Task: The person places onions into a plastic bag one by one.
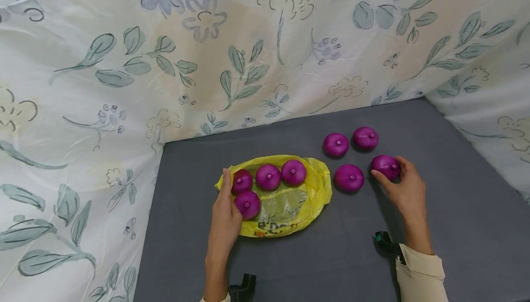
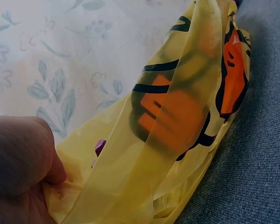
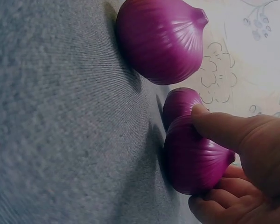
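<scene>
My left hand [image 1: 227, 221] pinches the left rim of a yellow plastic bag [image 1: 316, 205], which lies with its mouth spread wide. Several purple onions sit inside, one of them [image 1: 247, 205] close beside my left fingers. In the left wrist view the bag's printed side [image 2: 172, 112] rises past the thumb. On the right, my right hand [image 1: 407, 191] holds another onion [image 1: 385, 167] between thumb and fingers. Seen from the right wrist, that onion [image 3: 193, 156] is right at the cloth, its pointed top toward the palm.
Outside the bag, three more onions rest on the grey cloth: one [image 1: 349, 178] by the bag's right rim, two [image 1: 336, 145] [image 1: 365, 138] farther back. A floral curtain [image 1: 248, 53] hangs behind and on both sides of the grey table [image 1: 186, 256].
</scene>
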`<action>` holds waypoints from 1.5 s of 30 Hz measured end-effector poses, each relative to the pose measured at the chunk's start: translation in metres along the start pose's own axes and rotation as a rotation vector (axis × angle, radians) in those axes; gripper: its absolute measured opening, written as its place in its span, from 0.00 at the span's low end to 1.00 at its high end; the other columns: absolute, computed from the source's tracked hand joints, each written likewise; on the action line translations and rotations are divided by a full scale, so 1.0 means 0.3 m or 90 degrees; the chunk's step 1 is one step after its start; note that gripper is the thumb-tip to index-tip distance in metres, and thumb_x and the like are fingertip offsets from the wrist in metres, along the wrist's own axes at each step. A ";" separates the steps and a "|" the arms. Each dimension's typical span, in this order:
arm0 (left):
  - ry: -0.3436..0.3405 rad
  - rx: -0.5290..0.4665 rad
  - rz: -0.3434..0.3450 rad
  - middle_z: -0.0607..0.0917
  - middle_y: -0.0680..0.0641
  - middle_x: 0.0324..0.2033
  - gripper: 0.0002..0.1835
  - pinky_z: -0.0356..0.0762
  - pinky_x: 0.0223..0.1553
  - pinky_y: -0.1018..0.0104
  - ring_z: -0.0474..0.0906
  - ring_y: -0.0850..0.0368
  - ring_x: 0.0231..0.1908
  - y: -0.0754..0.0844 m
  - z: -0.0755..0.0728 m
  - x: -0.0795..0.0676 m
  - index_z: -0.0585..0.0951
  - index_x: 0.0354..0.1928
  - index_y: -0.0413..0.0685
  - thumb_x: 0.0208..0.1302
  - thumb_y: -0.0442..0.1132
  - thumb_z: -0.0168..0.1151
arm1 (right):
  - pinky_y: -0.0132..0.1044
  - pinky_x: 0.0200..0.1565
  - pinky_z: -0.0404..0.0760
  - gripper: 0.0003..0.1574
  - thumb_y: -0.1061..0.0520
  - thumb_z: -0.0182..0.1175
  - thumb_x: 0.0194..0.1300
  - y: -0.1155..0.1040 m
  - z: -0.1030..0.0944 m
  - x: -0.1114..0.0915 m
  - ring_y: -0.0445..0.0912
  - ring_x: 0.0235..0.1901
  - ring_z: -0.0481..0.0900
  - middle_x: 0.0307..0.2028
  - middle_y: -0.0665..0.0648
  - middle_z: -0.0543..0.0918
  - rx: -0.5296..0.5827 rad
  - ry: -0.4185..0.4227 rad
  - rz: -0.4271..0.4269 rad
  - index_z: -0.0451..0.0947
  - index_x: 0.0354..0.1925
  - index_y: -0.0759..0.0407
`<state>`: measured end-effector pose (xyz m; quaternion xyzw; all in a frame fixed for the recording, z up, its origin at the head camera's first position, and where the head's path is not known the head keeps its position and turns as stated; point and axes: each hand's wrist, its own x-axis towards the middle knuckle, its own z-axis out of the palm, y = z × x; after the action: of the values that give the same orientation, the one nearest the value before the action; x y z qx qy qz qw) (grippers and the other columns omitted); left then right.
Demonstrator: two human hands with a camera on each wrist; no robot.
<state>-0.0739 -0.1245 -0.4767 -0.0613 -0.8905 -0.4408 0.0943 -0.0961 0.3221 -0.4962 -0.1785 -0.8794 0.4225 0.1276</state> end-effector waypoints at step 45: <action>0.011 0.008 0.007 0.53 0.59 0.84 0.46 0.71 0.37 0.62 0.69 0.52 0.34 0.001 -0.006 -0.008 0.44 0.86 0.67 0.78 0.22 0.47 | 0.33 0.65 0.73 0.51 0.44 0.80 0.60 -0.285 -0.078 -0.107 0.53 0.68 0.76 0.70 0.56 0.77 0.060 0.141 -0.078 0.72 0.77 0.49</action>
<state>-0.0713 -0.1257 -0.4759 -0.0619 -0.8920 -0.4354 0.1049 -0.0758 0.2753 -0.4169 -0.1640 -0.8485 0.4322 0.2576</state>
